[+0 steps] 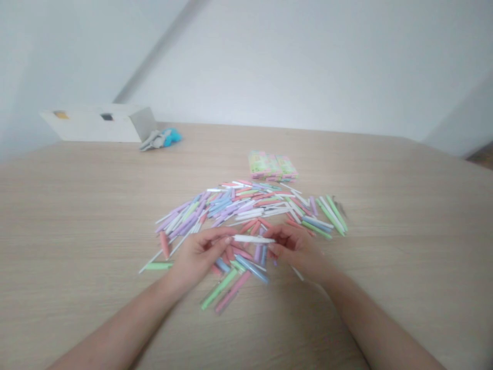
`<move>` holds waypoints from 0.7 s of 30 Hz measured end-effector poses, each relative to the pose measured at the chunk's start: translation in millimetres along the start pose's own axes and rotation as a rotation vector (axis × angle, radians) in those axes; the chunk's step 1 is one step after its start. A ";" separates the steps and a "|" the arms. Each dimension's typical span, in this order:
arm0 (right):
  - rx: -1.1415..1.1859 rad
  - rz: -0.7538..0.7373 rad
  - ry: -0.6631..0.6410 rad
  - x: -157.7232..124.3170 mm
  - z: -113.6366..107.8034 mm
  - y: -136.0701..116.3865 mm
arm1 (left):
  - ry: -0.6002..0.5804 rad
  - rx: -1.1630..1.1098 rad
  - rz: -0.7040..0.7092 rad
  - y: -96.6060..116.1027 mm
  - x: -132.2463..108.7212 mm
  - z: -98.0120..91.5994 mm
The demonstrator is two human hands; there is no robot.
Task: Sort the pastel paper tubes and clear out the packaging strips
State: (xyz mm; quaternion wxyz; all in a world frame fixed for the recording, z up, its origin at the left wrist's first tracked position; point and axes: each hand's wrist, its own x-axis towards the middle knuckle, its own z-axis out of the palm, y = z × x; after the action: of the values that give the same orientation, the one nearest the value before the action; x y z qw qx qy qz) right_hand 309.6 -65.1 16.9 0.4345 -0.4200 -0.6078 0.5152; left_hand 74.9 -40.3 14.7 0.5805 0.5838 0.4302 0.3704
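Observation:
A slim white pen [253, 239] is held level between my two hands, above the pile. My left hand [202, 253] pinches its left end with thumb and fingers. At the other end, the fingers of my right hand [298, 249] are closed round the tip. Beneath and beyond the hands spreads a loose heap of pastel pen pieces [221, 207] in purple, green, blue, coral and white, with thin white sticks among them. Closer to me lie a green piece [219, 289] and a pink piece [233, 292], side by side. Blur hides fine detail.
Small green-and-pink packs [271, 165] are stacked behind the heap. At the back left stands a white box [96, 123] with cut-outs, beside a crumpled grey and blue item [162, 139]. The wooden table [404, 205] ends at a pale wall.

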 end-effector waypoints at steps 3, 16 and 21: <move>-0.001 0.028 0.051 0.4 -3.0 3.1 | 0.001 -0.010 0.012 -1.0 0.1 -1.7; -0.500 -0.340 0.149 -13.1 26.8 -21.8 | -0.041 -0.596 -0.357 3.5 1.0 23.5; -0.599 -0.441 0.170 -19.2 36.9 -24.7 | -0.033 -0.592 -0.370 3.0 -0.7 25.0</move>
State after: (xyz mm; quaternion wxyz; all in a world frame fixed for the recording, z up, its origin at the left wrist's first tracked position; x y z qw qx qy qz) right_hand 277.7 -96.0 36.2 0.4417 -0.4287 -0.7691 0.1718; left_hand 98.2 -49.7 16.4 0.7888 0.3081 0.3932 0.3582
